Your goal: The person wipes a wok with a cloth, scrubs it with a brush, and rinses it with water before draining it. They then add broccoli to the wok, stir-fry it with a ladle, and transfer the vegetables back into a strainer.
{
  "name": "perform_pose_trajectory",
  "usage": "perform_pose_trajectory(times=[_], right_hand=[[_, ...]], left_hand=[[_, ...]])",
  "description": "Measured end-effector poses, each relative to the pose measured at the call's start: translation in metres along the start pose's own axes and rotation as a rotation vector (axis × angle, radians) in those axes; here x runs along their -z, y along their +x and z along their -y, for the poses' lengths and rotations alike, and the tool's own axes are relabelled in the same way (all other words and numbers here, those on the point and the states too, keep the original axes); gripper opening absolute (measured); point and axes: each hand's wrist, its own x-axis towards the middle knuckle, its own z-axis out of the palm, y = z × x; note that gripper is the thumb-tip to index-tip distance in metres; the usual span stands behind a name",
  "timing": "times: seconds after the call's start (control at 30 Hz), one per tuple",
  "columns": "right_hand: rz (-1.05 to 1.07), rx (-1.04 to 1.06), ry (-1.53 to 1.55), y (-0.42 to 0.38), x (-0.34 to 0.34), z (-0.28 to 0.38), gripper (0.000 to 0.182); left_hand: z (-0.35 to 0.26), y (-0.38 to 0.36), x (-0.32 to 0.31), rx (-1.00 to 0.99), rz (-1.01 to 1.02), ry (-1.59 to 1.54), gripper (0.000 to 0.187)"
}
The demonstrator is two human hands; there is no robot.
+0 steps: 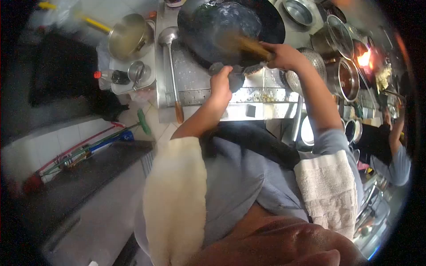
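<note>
A large black wok (275, 26) with water in its bowl sits on the steel stove (195, 84) in front of me. My left hand (220, 88) is closed at the near rim of the wok, with a dark greyish cloth (216, 68) by its thumb. My right hand (284, 56) is wrapped around the handle of a bamboo wok brush (255, 47). The brush's far end is smeared by motion and reaches into the wok. Left of the wok lies a ladle (172, 66) with a wooden handle end.
A steel pot (128, 37) and a red-capped bottle (108, 76) stand on the left. A perforated strainer (306, 71) and pots (348, 80) crowd the right side. Flames (364, 57) show beyond them. A co-worker's arm (395, 133) is at far right.
</note>
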Motion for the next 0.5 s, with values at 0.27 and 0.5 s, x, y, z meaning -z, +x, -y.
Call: perform_pose_trajectory(times=[0.27,0.5], right_hand=[[-0.72,-0.24,0.781,-0.143,-0.094,0.008,0.087],[-0.738,-0.141,0.754,-0.152,-0.074,-0.008,0.086]], left_hand=[[-0.013,-0.019,0.003,-0.104,-0.021,-0.008,0.025],[-0.001,-0.084,0.015,-0.184,-0.079,0.056,0.016]])
